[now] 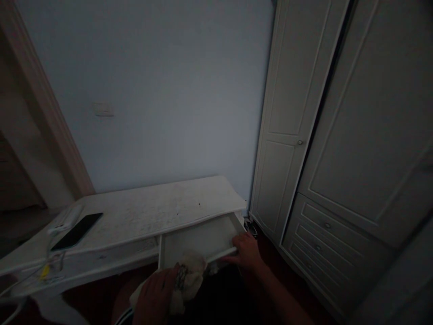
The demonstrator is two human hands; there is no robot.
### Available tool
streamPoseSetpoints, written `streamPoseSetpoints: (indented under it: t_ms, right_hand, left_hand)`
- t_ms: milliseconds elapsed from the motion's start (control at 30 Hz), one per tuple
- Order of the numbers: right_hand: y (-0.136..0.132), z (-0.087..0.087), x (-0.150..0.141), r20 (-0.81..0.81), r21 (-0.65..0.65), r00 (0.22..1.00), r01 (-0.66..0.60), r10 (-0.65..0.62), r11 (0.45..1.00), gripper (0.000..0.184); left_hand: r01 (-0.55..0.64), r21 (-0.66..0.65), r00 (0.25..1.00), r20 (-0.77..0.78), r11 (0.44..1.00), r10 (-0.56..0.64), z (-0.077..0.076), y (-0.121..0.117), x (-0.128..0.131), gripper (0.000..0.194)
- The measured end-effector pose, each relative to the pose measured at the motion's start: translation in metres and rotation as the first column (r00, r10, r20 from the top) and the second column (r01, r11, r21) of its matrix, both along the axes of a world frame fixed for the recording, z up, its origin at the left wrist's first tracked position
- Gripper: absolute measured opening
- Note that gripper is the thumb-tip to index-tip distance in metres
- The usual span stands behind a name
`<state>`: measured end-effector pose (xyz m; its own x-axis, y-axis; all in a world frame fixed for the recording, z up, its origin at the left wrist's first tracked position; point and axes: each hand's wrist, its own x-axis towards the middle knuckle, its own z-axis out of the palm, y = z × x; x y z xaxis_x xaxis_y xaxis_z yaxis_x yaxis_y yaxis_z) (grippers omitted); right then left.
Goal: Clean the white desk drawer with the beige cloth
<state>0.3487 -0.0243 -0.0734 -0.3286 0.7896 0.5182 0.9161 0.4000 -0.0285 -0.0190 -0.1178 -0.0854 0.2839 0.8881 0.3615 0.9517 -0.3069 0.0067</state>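
A white desk [152, 210] stands against the wall with its right drawer [199, 239] pulled out. My right hand [246, 252] grips the drawer's front edge near its right corner. My left hand [157, 295] is closed on a crumpled pale cloth [191, 275], held just in front of the drawer's front edge. The inside of the drawer looks bare from here.
A dark phone [77, 231] and a white object with cables [64, 219] lie at the desk's left end. A tall white wardrobe [338, 135] with doors and lower drawers stands close on the right. A door frame [43, 104] runs up the left.
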Motion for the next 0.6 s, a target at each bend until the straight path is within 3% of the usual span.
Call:
streamPoseSetpoints:
  t_ms: [167,300,400,500,600]
  right_hand:
    - [0.002,-0.002,0.002,0.007,0.008,1.000,-0.008,0.008,1.000,0.073]
    - [0.002,-0.002,0.002,0.009,-0.021,1.000,0.002,-0.002,1.000,0.068]
    - [0.001,0.001,0.001,0.018,-0.080,1.000,0.027,-0.025,0.996,0.059]
    - [0.001,0.003,0.000,0.035,-0.113,0.998,0.047,-0.043,0.993,0.053]
    - [0.002,0.001,0.001,0.031,-0.097,0.999,0.034,-0.031,0.995,0.056]
  left_hand:
    - [-0.066,0.002,0.998,-0.001,0.998,0.066,0.018,0.005,0.039,0.058]
    - [-0.031,-0.052,1.000,-0.001,0.998,0.031,0.033,0.017,0.083,0.054]
    - [-0.018,-0.034,1.000,0.000,0.999,0.018,0.035,0.023,0.105,0.052]
    - [0.037,0.008,0.999,0.002,0.999,-0.037,0.029,0.024,0.109,0.054]
    - [0.099,0.048,0.995,0.021,0.994,-0.100,0.017,0.024,0.089,0.062]
